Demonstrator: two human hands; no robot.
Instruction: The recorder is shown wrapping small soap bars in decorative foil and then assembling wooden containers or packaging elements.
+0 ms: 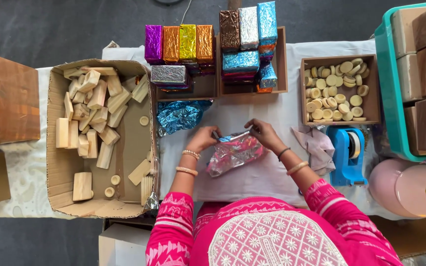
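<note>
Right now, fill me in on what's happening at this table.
A person in a pink top is folding pink and silver foil around a block on the white tablecloth. The left hand and right hand pinch the foil's upper edge from either side. A cardboard box of bare wooden blocks sits to the left. Finished foil-wrapped blocks are stacked in trays at the far edge, next to a tray of round pale discs. A blue tape dispenser stands at the right.
</note>
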